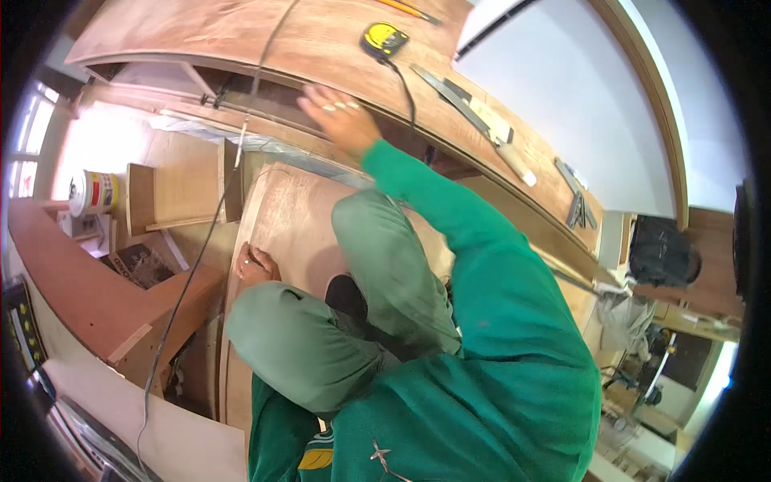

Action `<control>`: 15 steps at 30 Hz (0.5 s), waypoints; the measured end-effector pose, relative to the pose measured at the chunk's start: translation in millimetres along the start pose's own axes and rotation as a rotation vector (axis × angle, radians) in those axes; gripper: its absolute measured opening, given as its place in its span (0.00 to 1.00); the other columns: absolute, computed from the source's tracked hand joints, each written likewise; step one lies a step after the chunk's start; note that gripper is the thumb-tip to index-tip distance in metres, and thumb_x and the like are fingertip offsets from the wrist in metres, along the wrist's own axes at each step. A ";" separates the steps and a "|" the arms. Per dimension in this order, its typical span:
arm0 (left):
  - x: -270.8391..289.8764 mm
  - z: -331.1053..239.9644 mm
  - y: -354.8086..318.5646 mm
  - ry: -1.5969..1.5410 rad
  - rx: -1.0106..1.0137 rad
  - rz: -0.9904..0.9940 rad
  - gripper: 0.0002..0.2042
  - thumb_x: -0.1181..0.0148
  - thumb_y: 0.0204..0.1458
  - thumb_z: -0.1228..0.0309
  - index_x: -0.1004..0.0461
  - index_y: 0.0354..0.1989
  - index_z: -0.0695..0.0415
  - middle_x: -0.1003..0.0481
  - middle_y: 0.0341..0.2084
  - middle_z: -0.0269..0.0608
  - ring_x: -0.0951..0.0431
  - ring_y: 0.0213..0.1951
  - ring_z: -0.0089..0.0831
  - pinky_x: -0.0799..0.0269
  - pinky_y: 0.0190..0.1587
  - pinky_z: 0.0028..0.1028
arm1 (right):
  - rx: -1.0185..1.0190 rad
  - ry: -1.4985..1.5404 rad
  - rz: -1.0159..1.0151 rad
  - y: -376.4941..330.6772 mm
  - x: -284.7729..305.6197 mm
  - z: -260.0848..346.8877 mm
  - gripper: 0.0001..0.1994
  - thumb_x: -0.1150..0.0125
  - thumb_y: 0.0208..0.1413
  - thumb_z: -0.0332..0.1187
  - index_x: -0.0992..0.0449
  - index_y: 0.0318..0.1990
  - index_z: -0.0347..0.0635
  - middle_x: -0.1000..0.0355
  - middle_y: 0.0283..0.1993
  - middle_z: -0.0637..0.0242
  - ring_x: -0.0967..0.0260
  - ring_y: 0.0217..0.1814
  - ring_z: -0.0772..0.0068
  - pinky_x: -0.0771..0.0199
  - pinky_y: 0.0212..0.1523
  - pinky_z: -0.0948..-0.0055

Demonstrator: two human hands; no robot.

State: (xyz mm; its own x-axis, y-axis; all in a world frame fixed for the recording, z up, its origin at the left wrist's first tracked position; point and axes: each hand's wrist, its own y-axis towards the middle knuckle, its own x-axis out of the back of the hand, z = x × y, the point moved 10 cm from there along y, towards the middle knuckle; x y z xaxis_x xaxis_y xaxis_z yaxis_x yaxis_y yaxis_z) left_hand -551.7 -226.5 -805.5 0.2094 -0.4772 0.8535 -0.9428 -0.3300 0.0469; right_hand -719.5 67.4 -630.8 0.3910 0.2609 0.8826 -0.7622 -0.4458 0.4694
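Note:
My right hand, slightly blurred, reaches out with its fingers stretched and apart. It holds nothing and is over the front edge of a wooden worktop, near the open gap beneath. My left hand is closed at the left edge of a plywood panel, its fingers curled and partly hidden beyond my knee. The panel lies under my bent legs. On the worktop rest a yellow and black tape measure, a long flat blade beside a light-handled tool, and a pencil.
A dark cable hangs across the left side. Beyond it are an open wooden box, a bucket and a reddish-brown board. A metal tool lies at the worktop's right end. A black bag is farther right.

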 end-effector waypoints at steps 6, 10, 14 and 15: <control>-36.7 -5.3 2.1 0.030 -0.137 0.074 0.20 0.54 0.61 0.61 0.31 0.55 0.62 0.25 0.46 0.55 0.25 0.49 0.47 0.31 0.54 0.42 | -0.042 0.291 -0.038 -12.8 18.4 -28.0 0.18 0.50 0.59 0.37 0.28 0.54 0.40 0.35 0.63 0.51 0.36 0.64 0.52 0.33 0.60 0.55; -30.6 -22.6 5.1 0.029 -0.220 0.053 0.20 0.53 0.61 0.62 0.30 0.55 0.62 0.25 0.45 0.54 0.25 0.48 0.47 0.31 0.53 0.42 | -0.137 0.191 0.095 69.4 -53.1 1.1 0.16 0.48 0.56 0.45 0.23 0.41 0.45 0.25 0.46 0.54 0.27 0.49 0.55 0.25 0.45 0.57; -48.5 -59.3 5.7 0.040 -0.359 0.093 0.19 0.53 0.61 0.62 0.30 0.54 0.62 0.25 0.44 0.54 0.25 0.47 0.47 0.31 0.53 0.42 | -0.058 0.077 -0.275 14.1 -38.4 -38.0 0.20 0.52 0.58 0.39 0.32 0.58 0.50 0.34 0.62 0.59 0.37 0.65 0.56 0.33 0.60 0.56; -44.2 -55.8 8.4 0.046 -0.352 0.085 0.19 0.53 0.60 0.63 0.30 0.54 0.62 0.25 0.44 0.54 0.25 0.47 0.47 0.31 0.53 0.42 | -0.041 0.087 -0.255 19.2 -39.3 -33.6 0.21 0.52 0.58 0.37 0.33 0.60 0.52 0.34 0.63 0.59 0.38 0.66 0.57 0.34 0.61 0.57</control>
State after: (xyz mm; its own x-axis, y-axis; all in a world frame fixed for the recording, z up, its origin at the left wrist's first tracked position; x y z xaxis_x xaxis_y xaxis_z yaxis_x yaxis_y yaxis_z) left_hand -583.3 -162.8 -813.9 0.1221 -0.4514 0.8839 -0.9895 0.0138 0.1438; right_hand -766.8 77.3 -657.4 0.5286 0.4341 0.7295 -0.6653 -0.3219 0.6736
